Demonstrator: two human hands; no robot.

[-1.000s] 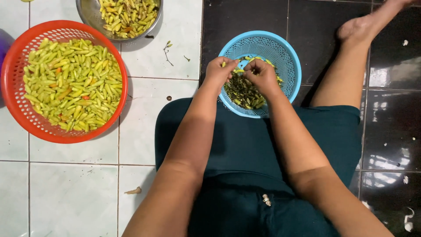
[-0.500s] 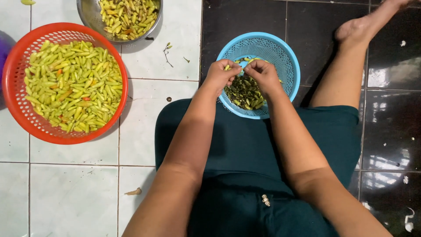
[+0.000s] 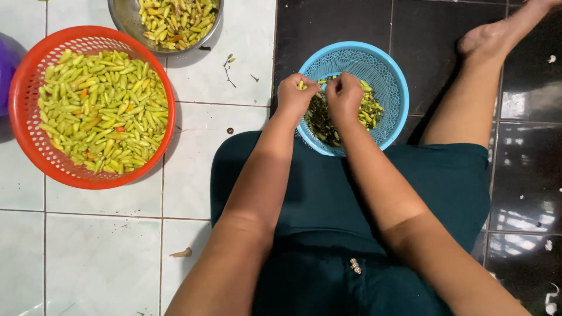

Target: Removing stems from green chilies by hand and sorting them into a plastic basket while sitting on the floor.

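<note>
A: Where are the hands sitting?

B: Both are hovering over the blue basket, on the floor at far centre-right. Left hand is gripping a small yellow-green chili, fingers clenched around it. Right hand is curling too, fingertips pinched; can't tell what it's grasping.

A: Basket contents?

B: It's holding dark green stems plus a few yellow-green chilies on the right side.

A: Surroundings?

B: Red basket full of chilies is lying far left on the white tiles. Steel bowl with more chilies is sitting at the far edge, just beside it. Person's foot is resting on the dark tiles, right of the blue basket.
</note>
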